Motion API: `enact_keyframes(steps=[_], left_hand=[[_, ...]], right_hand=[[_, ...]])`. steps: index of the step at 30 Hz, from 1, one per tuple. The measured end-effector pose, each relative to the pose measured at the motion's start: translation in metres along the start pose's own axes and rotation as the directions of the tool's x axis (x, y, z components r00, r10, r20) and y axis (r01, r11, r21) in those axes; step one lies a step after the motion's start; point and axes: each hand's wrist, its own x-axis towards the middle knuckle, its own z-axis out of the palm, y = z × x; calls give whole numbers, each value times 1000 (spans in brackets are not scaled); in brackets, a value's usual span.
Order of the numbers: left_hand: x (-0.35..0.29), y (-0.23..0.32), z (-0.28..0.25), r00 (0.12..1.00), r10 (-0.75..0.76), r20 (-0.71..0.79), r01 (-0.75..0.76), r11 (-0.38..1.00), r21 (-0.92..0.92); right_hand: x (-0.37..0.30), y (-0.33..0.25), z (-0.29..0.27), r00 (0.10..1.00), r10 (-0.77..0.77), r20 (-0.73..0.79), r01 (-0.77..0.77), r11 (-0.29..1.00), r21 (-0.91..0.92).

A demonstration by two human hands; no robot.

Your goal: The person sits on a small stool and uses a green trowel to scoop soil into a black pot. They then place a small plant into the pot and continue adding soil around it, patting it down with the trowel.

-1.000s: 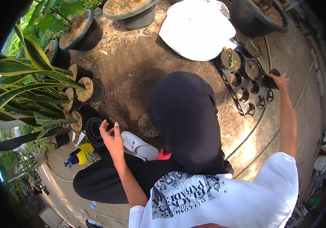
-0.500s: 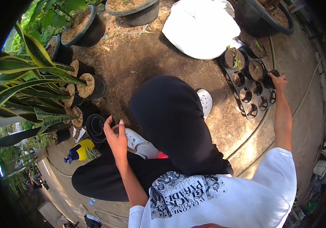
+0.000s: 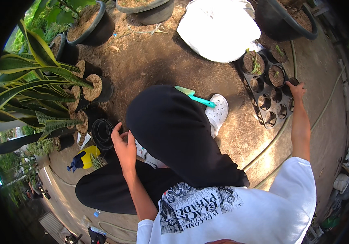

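At the right, my right hand (image 3: 298, 90) is closed on the rim of a small black plant pot (image 3: 289, 86), which sits at the right edge of a black pot tray (image 3: 273, 114) with round holes. Several pots of soil stand at the tray's far end, one with a green seedling (image 3: 257, 66). My left hand (image 3: 124, 146) hovers beside my bent leg, fingers spread and nothing in them. Nearest to it are nested empty black pots (image 3: 102, 132). Past my knee lies a hand trowel (image 3: 197, 99) with a turquoise handle, its blade partly hidden.
A white sack (image 3: 219, 30) lies beyond the tray. Potted snake plants (image 3: 40, 87) crowd the left, near a yellow spray bottle (image 3: 86, 157). Large black planters (image 3: 93, 30) line the far side. A hose (image 3: 294, 57) runs along the ground past the tray.
My raised knee has shifted left, bringing the trowel and more of my right shoe into view. My right hand stays on the pot, which sits slightly lower in the picture.
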Motion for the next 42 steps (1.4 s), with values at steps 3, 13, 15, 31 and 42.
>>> enact_keyframes(steps=[3,13,15,31,42], left_hand=[[-2,8,-2,999,37,29,-38,998,51],[-24,34,-24,956,205,210,-237,962,135],[-33,57,-36,963,155,219,-193,967,165],[-66,6,-183,719,22,-694,-143,983,-117],[69,-258,-82,973,180,-144,-82,855,512]], right_hand=[[4,5,3,1000,-6,19,5,1000,16],[-95,-9,-8,829,-454,-328,523,837,164],[-147,-20,-13,776,-547,-315,621,749,229],[-393,-278,-138,171,-979,110,108,129,986],[-438,-242,-157,19,-907,420,-196,408,891]])
